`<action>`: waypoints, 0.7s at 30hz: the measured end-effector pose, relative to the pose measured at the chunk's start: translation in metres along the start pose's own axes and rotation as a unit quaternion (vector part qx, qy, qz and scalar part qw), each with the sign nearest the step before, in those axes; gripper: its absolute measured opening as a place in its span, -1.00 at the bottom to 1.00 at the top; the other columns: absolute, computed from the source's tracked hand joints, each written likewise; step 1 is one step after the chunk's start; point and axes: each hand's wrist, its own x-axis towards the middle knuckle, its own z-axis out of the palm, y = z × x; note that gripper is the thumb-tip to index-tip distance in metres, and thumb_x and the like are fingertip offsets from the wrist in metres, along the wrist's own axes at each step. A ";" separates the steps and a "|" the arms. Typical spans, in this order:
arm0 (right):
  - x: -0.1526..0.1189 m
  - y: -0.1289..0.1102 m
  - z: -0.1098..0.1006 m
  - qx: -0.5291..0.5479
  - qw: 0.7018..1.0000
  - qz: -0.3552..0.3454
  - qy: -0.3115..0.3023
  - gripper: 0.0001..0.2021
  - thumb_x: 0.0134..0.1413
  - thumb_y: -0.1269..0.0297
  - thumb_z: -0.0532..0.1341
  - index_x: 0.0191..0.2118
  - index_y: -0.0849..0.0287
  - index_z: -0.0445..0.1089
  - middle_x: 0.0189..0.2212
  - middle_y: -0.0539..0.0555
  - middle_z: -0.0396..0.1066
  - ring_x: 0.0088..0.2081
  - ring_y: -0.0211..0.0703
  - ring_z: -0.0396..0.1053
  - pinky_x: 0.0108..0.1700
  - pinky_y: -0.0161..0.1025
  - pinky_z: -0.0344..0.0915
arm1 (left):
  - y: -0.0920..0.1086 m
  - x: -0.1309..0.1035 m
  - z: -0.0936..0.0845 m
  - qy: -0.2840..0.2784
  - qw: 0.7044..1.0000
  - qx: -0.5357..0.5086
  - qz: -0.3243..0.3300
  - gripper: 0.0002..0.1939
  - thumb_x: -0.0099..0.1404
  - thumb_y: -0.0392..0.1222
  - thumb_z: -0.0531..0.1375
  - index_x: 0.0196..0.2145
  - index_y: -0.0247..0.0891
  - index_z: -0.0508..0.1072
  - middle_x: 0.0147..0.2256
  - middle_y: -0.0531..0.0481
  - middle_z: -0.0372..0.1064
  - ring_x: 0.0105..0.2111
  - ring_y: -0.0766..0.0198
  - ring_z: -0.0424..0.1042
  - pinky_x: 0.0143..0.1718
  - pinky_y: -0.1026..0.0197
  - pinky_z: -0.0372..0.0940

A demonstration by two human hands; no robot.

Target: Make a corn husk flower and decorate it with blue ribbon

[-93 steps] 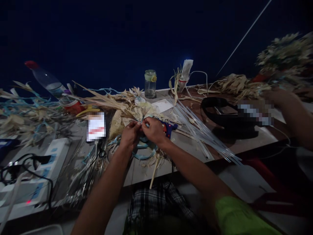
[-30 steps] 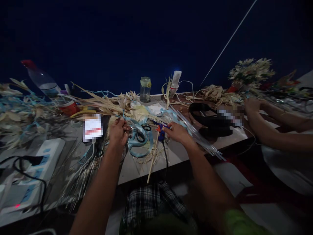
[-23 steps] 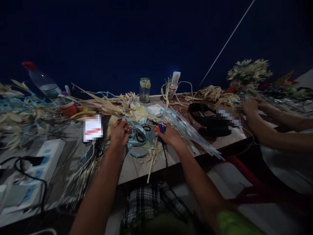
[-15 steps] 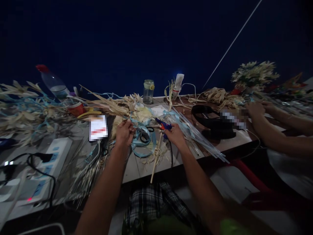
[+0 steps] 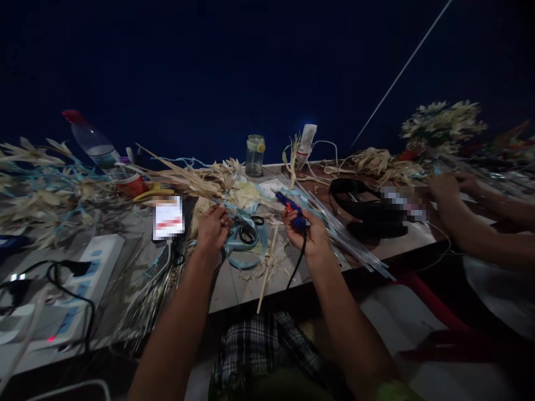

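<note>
Fingers of my right hand point(image 5: 310, 233) are wrapped round a dark blue glue gun point(image 5: 292, 210), its nozzle pointing up and left and a black cord hanging below. My left hand point(image 5: 214, 225) is closed in a pinch beside a dried husk flower with blue stem point(image 5: 225, 192); what lies between the fingertips is too small to make out. Between my hands are a loop of light blue ribbon point(image 5: 240, 262) and black-handled scissors point(image 5: 258, 221). A thin pale stick point(image 5: 267, 273) lies over the table's front edge.
To the left are a lit phone point(image 5: 168, 218), a white power strip point(image 5: 90, 278) and a tilted bottle point(image 5: 94, 142). A glass jar point(image 5: 254, 156) stands behind. Clear sticks point(image 5: 355, 245) and a black headband point(image 5: 355, 206) lie right, near another person's hands point(image 5: 445, 186).
My right hand has moved a little right with the glue gun and turned, so more of its palm shows. My left hand has barely moved.
</note>
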 end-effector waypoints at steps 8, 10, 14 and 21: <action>-0.007 0.011 0.017 -0.112 0.977 0.061 -0.171 -0.82 0.03 0.21 0.10 -0.34 0.23 0.29 -0.45 0.00 0.32 -0.68 -0.51 0.05 -0.64 -0.48 0.16 | -0.001 0.002 -0.002 -0.001 1.000 0.014 -0.016 -0.79 -0.10 -0.44 0.19 -0.55 -0.30 0.19 -0.70 0.20 0.12 -0.76 0.58 -0.01 -0.71 0.43 -0.05; -0.006 0.013 0.026 -0.205 0.961 0.052 -0.178 -0.80 -0.05 0.17 0.17 -0.37 0.23 0.32 -0.45 0.02 0.34 -0.62 -0.45 0.15 -0.59 -0.43 0.18 | 0.000 0.002 -0.002 -0.004 1.000 0.020 -0.016 -0.78 -0.11 -0.44 0.20 -0.54 -0.30 0.19 -0.69 0.19 0.14 -0.75 0.58 0.00 -0.70 0.44 -0.04; 0.002 0.021 0.035 -0.365 0.913 -0.005 -0.184 -0.77 -0.11 0.18 0.23 -0.35 0.24 0.35 -0.43 0.04 0.37 -0.52 -0.36 0.25 -0.51 -0.39 0.18 | 0.000 0.004 -0.003 0.005 1.000 0.024 -0.002 -0.80 -0.08 -0.42 0.19 -0.53 -0.31 0.19 -0.66 0.16 0.17 -0.74 0.57 0.02 -0.69 0.43 -0.03; 0.029 0.037 0.016 -0.503 0.845 -0.090 -0.160 -0.67 -0.14 0.08 0.22 -0.31 0.25 0.38 -0.47 0.03 0.39 -0.50 -0.35 0.24 -0.42 -0.35 0.18 | -0.001 0.006 -0.004 0.008 1.000 0.023 0.003 -0.81 -0.09 -0.50 0.15 -0.52 -0.33 0.20 -0.67 0.16 0.15 -0.73 0.56 0.03 -0.68 0.43 -0.02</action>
